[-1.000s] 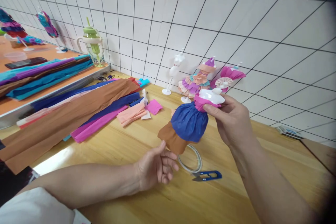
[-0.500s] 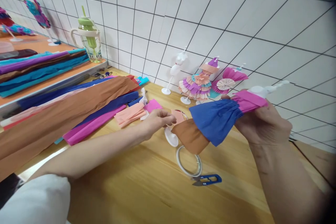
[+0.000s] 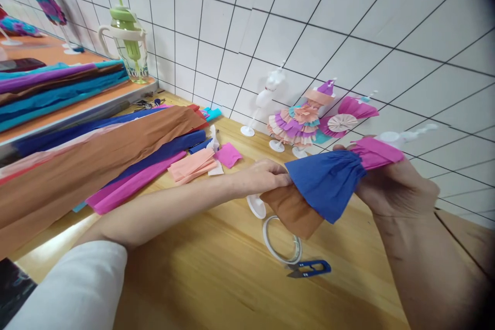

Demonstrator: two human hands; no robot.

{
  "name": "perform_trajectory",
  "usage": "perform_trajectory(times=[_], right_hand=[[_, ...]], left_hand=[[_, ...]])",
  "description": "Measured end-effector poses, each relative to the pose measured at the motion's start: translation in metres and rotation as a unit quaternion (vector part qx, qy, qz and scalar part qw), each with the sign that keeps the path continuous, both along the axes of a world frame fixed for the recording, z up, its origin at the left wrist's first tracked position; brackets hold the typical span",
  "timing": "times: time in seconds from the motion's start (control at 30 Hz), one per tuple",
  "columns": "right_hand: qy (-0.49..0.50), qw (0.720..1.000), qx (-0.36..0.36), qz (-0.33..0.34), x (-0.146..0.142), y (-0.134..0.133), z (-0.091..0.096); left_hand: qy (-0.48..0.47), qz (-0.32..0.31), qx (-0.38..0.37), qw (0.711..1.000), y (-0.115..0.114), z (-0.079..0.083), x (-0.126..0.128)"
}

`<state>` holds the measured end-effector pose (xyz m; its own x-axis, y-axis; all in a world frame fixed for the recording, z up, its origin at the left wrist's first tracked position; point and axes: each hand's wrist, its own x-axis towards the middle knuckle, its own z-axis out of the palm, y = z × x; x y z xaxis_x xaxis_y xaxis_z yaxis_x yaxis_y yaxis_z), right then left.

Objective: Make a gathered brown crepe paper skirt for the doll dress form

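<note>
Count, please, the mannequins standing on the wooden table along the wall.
3: the bare white mannequin at left, the ruffled mannequin in the middle, the magenta mannequin at right. The right hand could hide another.

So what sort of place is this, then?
Probably a craft workshop or classroom: someone holds a little dress form in a blue skirt, a ruffled miniature outfit stands by the wall, and long strips of coloured, crepe-like paper lie on the table.

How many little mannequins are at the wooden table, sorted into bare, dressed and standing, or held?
Bare mannequin: 1
Dressed and standing, one in a frilly dress, one in a bright pink dress: 2
Dressed mannequin held in the right hand: 1
Total: 4
</note>
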<state>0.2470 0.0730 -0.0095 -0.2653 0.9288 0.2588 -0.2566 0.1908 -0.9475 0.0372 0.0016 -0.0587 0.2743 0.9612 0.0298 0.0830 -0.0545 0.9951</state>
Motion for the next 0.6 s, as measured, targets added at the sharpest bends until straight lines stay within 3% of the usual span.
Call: perform_trajectory(times=[0.27,0.6], right_hand=[[-0.011,1.000,-0.015,-0.015,-0.007,-0.003,0.003],[0.019,1.000,0.002,-0.001,-0.015,-0.002,0.007]], left_hand=[[-0.085,0.008,0.033,0.996,-0.001,-0.007,0.004],[-0.150,0.088,-0.015,0.985,-0.015,-0.011,0.006]])
